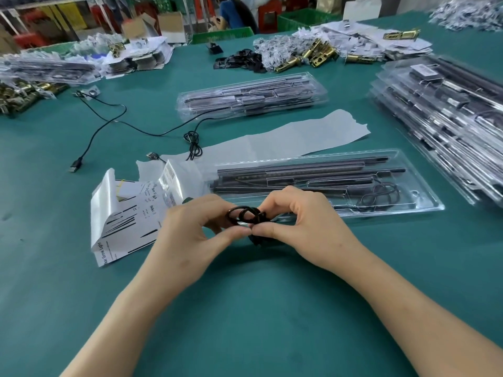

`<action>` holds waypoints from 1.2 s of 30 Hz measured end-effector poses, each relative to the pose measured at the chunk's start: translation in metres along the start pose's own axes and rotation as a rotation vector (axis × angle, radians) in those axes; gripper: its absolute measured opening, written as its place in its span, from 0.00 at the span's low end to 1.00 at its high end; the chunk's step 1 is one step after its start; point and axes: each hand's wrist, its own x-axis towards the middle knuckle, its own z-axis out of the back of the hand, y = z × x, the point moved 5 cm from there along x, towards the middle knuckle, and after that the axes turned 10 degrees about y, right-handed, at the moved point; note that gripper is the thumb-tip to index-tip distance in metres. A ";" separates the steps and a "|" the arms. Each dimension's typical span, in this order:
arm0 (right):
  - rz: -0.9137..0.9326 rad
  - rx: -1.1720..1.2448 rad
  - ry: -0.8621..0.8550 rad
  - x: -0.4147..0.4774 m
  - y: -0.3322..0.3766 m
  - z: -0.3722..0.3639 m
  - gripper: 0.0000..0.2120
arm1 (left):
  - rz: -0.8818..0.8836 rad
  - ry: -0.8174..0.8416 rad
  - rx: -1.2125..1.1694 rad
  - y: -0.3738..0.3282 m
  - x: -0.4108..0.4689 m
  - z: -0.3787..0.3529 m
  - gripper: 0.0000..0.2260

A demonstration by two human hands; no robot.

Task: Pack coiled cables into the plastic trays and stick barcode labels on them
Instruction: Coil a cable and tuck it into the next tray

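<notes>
A small black coiled cable (246, 215) is pinched between both my hands just above the green table. My left hand (190, 238) grips its left side with thumb and fingers. From the right, my right hand (296, 221) pinches it, thumb tip meeting the left thumb. Right behind my hands lies an open clear plastic tray (424, 198) holding long dark bars and another coiled cable (379, 197) at its right end. To the left lies a sheet of barcode labels (130, 213), curled and partly peeled.
A loose black USB cable (114, 122) trails across the table at left. A stack of filled trays (251, 95) sits behind, a larger stack (446, 118) at right. White backing paper (285, 140) lies between. Brass hardware and bags crowd the far edge.
</notes>
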 end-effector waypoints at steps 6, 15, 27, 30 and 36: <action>0.040 0.017 0.005 0.000 0.001 0.000 0.09 | -0.040 -0.073 0.050 0.000 0.000 -0.001 0.04; 0.088 -0.123 -0.064 -0.002 0.004 0.000 0.12 | -0.041 -0.025 -0.162 -0.004 0.006 -0.008 0.12; -0.109 -0.170 -0.077 -0.011 0.014 0.014 0.07 | -0.069 -0.088 -0.148 0.000 0.002 -0.009 0.05; -0.288 -0.091 -0.236 -0.030 0.013 0.036 0.13 | -0.071 -0.122 -0.179 -0.002 -0.002 -0.012 0.05; -0.718 0.740 0.224 -0.058 0.011 -0.030 0.29 | -0.112 -0.129 -0.149 -0.009 -0.005 -0.011 0.05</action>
